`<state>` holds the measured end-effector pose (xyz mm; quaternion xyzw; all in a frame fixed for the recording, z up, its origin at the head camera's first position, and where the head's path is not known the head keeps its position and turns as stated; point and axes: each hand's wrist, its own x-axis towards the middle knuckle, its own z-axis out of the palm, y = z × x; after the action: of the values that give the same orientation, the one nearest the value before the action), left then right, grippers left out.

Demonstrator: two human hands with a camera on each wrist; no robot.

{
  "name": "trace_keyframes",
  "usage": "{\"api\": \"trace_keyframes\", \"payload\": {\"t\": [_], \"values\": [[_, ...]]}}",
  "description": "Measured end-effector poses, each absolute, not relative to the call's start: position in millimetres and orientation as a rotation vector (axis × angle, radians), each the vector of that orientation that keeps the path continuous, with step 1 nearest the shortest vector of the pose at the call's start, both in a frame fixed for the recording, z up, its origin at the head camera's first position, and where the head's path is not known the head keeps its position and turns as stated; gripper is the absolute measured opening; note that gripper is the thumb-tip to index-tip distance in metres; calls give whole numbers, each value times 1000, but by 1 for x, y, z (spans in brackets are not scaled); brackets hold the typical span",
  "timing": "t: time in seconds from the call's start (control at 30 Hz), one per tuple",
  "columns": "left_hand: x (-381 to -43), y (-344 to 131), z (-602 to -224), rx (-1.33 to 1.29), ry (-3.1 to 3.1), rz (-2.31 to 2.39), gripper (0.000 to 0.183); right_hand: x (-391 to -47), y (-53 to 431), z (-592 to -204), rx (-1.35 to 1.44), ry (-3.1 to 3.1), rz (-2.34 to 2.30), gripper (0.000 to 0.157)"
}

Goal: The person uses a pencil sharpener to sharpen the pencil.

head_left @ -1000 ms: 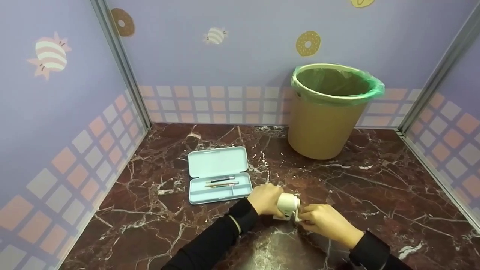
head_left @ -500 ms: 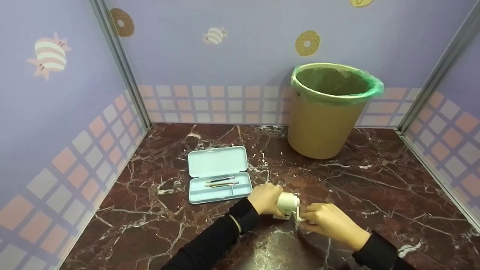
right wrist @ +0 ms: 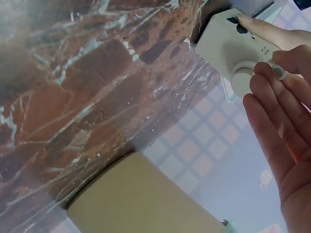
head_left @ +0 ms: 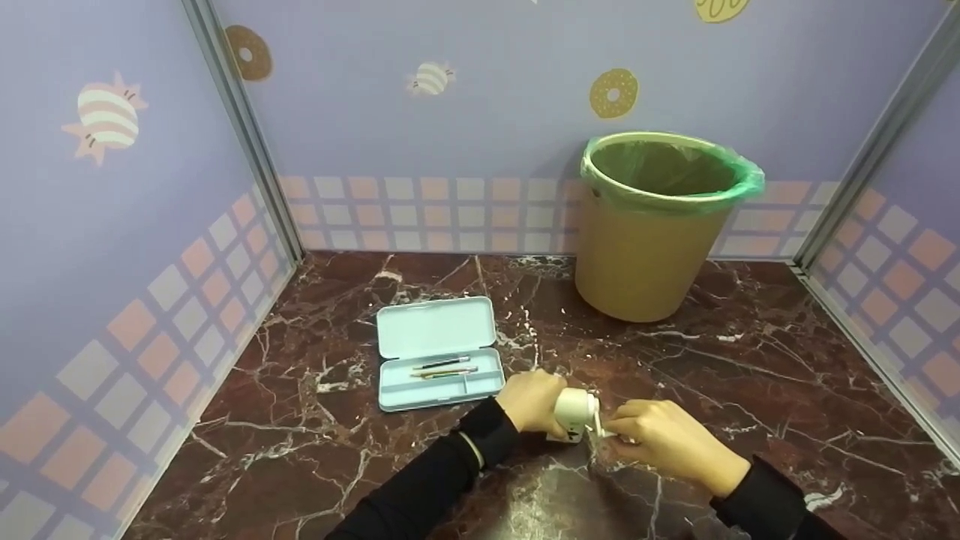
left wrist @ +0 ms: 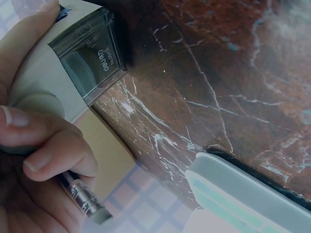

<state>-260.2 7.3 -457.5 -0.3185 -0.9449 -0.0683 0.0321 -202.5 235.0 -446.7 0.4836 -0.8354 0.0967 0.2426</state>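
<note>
My left hand (head_left: 531,403) grips a white crank pencil sharpener (head_left: 574,407) that stands on the marbled tabletop. In the left wrist view the sharpener's clear shavings drawer (left wrist: 92,60) faces the camera. A pencil (left wrist: 86,200) sticks out past the curled left fingers, eraser end outward; its other end is hidden. With thumb and fingers, my right hand (head_left: 667,444) pinches the small knob (right wrist: 279,72) of the sharpener's crank, at the sharpener's right side. Left of the sharpener lies an open light-blue pencil case (head_left: 435,328) with several pencils (head_left: 444,370) in its upper compartment.
A tan trash bin (head_left: 645,255) with a green liner stands at the back right, against the wall. Small white specks (head_left: 531,330) lie on the table between case and bin. Patterned panels (head_left: 480,135) enclose the table at the back and sides.
The right hand has turned the crank, whose arm now slants differently, and shifted slightly right. Left hand and sharpener stay in place. The head view has tilted a little upward.
</note>
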Motion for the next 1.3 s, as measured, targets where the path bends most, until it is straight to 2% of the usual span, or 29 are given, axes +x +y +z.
{"api": "trace_keyframes", "payload": {"t": [0.5, 0.83, 1.3], "values": [[-259, 9, -452, -992, -2931, -196, 49, -210, 239, -434, 1322, -2210, 244, 26], [-262, 7, -456, -1036, -2911, -175, 46, -219, 240, -426, 1313, -2232, 262, 22], [-263, 7, -455, -1061, -2932, -187, 49, -229, 243, -424, 1272, -2258, 279, 23]]}}
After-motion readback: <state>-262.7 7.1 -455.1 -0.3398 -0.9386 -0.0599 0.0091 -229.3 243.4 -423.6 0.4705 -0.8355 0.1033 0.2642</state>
